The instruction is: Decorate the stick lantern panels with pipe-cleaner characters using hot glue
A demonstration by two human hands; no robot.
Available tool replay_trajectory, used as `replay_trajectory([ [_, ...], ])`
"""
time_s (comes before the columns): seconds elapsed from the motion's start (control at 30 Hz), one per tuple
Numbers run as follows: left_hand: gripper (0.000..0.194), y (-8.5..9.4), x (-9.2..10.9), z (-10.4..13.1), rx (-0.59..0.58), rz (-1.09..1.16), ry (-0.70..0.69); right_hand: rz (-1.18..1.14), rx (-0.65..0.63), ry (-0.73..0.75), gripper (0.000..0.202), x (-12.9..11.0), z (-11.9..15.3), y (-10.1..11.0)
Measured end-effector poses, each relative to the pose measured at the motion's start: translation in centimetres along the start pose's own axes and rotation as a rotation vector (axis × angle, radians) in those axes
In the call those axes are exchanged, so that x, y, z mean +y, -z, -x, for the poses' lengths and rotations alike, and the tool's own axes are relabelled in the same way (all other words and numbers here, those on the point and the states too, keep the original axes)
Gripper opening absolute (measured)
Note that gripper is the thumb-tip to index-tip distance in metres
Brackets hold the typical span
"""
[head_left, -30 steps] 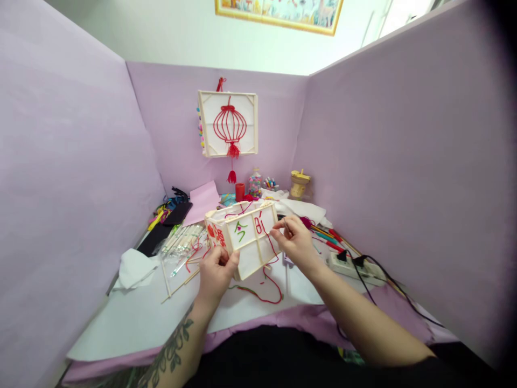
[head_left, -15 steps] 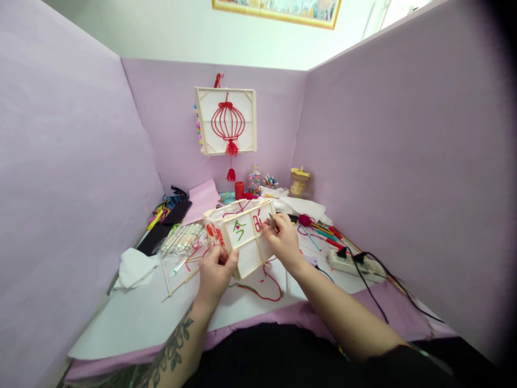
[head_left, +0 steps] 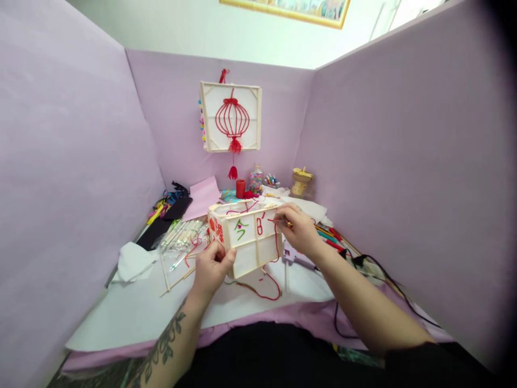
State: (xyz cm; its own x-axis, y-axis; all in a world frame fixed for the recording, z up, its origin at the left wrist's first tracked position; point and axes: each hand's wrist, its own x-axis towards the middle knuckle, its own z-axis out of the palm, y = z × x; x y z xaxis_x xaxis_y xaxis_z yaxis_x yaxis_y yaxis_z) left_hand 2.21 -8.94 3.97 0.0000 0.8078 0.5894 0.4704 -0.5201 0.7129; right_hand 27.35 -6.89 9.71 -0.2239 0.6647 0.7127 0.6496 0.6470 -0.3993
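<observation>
A lantern box (head_left: pixel 249 260) with a wooden stick frame and white panels is tilted above the table. Its front panel carries a green character and red strokes made of yarn; red markings cover its left side. My left hand (head_left: pixel 212 267) is closed on the lower left corner of the lantern, thumb in front. At the upper right edge of the front panel, my right hand (head_left: pixel 297 226) is closed in a pinch on red yarn (head_left: pixel 277 242), which trails down along the lantern's right side. Whether a tool is also in those fingers is hidden.
A purple glue gun (head_left: pixel 297 256) lies right of the lantern, near black cables (head_left: pixel 398 291). Bagged sticks (head_left: pixel 181 240) and white cloth (head_left: pixel 135 261) lie left. Behind stand a red cylinder (head_left: pixel 240 188) and a jar of pompoms (head_left: pixel 256 182). A finished lantern (head_left: pixel 232 118) hangs at the back.
My right hand has drawn right, away from the red strokes, and red yarn now trails from it. The pointed metal tool seen in it earlier no longer shows. My left hand keeps its hold.
</observation>
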Motion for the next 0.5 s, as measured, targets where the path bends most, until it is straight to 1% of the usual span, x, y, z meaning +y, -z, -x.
replay_trajectory([
  [0.1, 0.038, 0.1, -0.2, 0.0, -0.012, 0.011, -0.003, 0.11, -0.038, 0.15, 0.019, 0.6, -0.5, 0.3],
  [0.2, 0.038, 0.2, -0.3, 0.0, -0.009, 0.009, 0.0, 0.175, -0.055, 0.224, 0.024, 1.2, -0.6, 0.5],
  [0.37, 0.038, 0.2, -0.3, 0.0, -0.012, 0.016, 0.007, 0.217, -0.107, 0.226, 0.022, 2.2, -0.6, 0.4],
  [0.5, 0.037, 0.2, 0.0, -0.1, -0.024, 0.041, 0.021, 0.222, -0.102, 0.205, 0.022, 2.9, -0.6, 0.1],
])
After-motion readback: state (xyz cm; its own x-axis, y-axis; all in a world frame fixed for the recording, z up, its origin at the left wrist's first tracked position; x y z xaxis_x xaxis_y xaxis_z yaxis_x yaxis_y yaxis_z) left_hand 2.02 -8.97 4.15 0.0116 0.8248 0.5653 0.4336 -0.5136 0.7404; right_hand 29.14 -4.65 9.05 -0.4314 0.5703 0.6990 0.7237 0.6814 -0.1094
